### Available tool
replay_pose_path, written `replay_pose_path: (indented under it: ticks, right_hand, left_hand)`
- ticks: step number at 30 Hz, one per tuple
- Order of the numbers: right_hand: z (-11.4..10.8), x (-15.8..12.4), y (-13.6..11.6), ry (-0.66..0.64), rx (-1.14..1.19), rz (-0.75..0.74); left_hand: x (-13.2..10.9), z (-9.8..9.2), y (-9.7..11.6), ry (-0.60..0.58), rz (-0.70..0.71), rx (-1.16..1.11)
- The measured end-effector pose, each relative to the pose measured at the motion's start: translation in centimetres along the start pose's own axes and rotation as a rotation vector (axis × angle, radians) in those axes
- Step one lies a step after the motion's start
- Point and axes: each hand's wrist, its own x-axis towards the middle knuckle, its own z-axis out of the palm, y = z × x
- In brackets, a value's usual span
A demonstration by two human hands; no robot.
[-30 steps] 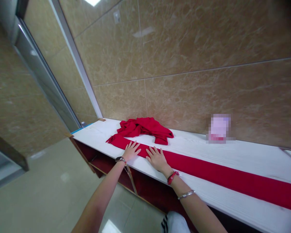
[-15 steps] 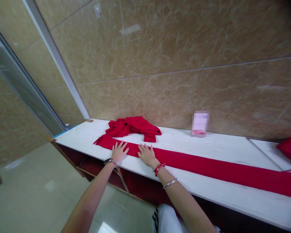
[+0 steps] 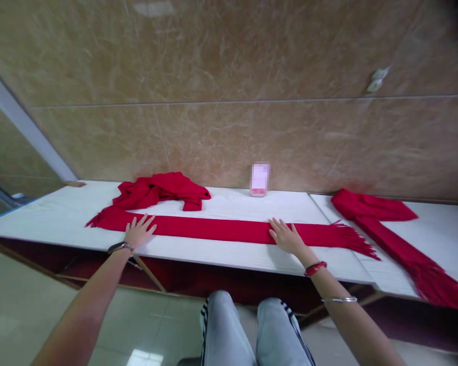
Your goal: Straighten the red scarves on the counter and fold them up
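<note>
A long red scarf (image 3: 213,229) lies flat in a strip along the white tabletop, its fringe fanned out at the right end. My left hand (image 3: 139,231) rests flat on the scarf toward its left end, fingers spread. Farther right, my right hand (image 3: 286,236) lies on the same strip with its fingers stretched out. Neither hand grips the cloth. Behind the left end sits a crumpled heap of red cloth (image 3: 164,189); whether it joins the strip I cannot tell.
A second red scarf (image 3: 389,234) lies folded at the right, its fringe near the front edge. A blurred-out upright phone-like item (image 3: 259,179) leans at the tiled wall (image 3: 229,137). Below the white tabletop (image 3: 221,256) are open dark red shelves (image 3: 198,274).
My right hand has slid rightward along the scarf, away from my left hand. The view has turned right, bringing the fringed end and the second scarf into sight.
</note>
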Motion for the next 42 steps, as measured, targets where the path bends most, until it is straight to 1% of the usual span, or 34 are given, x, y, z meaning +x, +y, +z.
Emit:
replay_pose_path:
  ticks: [2,3,4,5,6,7,8,9,11,12,13,14,15,16,17,21,23,25,27,29,30,32,36,38,40,42]
  right_hand:
    - [-0.2,-1.0,2.6,-0.021,-0.018,0.045]
    - [-0.4,-1.2,3.3,-0.021,-0.015,0.065]
    - [-0.6,-1.2,3.5,-0.014,-0.005,0.080]
    - [-0.9,-0.9,3.3,0.001,0.011,0.090]
    - [-1.2,-0.4,2.7,0.017,0.030,0.097]
    - [-1.5,0.2,1.8,0.033,0.046,0.076]
    - [-1.7,0.9,0.8,0.055,0.064,0.055]
    - [-1.9,1.5,-0.3,0.071,0.084,0.024]
    - [-1.9,2.4,-1.7,0.102,0.116,-0.038]
    - [-1.8,2.5,-1.9,0.097,0.124,-0.051]
    - [-1.5,2.4,-1.6,0.087,0.126,-0.057]
    - [-1.2,2.0,-0.8,0.079,0.120,-0.052]
    - [-0.9,1.5,0.4,0.073,0.107,-0.037]
    - [-0.5,0.8,2.1,0.072,0.089,-0.018]
    - [-0.2,0.0,4.0,0.078,0.065,0.004]
    - [0.6,-3.4,12.3,0.043,-0.043,0.049]
    - [0.6,-4.9,15.7,0.008,-0.090,0.072]
    - [0.3,-5.9,18.1,-0.035,-0.128,0.088]
    - [-0.3,-6.1,19.1,-0.059,-0.140,0.115]
    - [-0.9,-5.5,18.5,-0.029,-0.121,0.172]
    - [-1.3,-4.9,17.5,0.001,-0.100,0.195]
    - [-1.8,-3.2,14.4,0.065,-0.041,0.192]
    - [-1.9,0.3,5.8,0.113,0.112,-0.057]
    - [-1.6,1.2,2.4,0.120,0.146,-0.140]
    - [-1.2,1.5,0.6,0.113,0.161,-0.163]
    - [-0.8,1.2,0.7,0.106,0.157,-0.153]
  left_hand:
    - [0.3,-0.9,0.2,-0.037,-0.011,-0.001]
    - [0.6,-1.4,0.8,-0.048,-0.022,0.003]
    - [1.0,-1.9,1.8,-0.052,-0.026,0.008]
    - [1.3,-2.3,3.4,-0.045,-0.018,0.012]
    - [1.5,-2.7,5.6,-0.021,0.016,0.007]
    - [1.6,-3.0,8.4,0.002,0.068,-0.011]
    - [1.4,-3.3,11.6,0.012,0.122,-0.036]
    - [1.1,-3.4,15.1,0.041,0.223,-0.094]
    - [-0.1,-3.4,22.0,0.068,0.381,-0.123]
    - [-0.8,-3.2,25.0,0.083,0.493,-0.136]
    - [-1.6,-2.9,27.5,0.081,0.581,-0.148]
    - [-2.2,-2.6,29.3,0.078,0.649,-0.150]
    - [-2.7,-2.2,30.5,0.070,0.684,-0.140]
    - [-3.1,-1.8,31.2,0.067,0.701,-0.131]
    - [-3.2,-1.5,31.5,0.064,0.714,-0.123]
    - [-3.0,-0.9,30.9,0.089,0.728,-0.113]
    - [-2.9,-1.0,30.7,0.109,0.719,-0.115]
    - [-3.1,-1.2,30.8,0.120,0.715,-0.119]
    - [-3.2,-1.3,31.0,0.126,0.717,-0.124]
    - [-3.3,-1.3,31.0,0.124,0.715,-0.127]
    - [-3.3,-1.3,31.0,0.121,0.715,-0.127]
    - [-3.3,-1.2,31.0,0.115,0.712,-0.125]
    - [-3.2,-1.1,31.1,0.106,0.703,-0.127]
    - [-3.3,-1.1,31.1,0.103,0.700,-0.126]
    - [-3.4,-1.2,31.1,0.102,0.699,-0.121]
    - [-3.5,-1.3,31.0,0.100,0.699,-0.122]
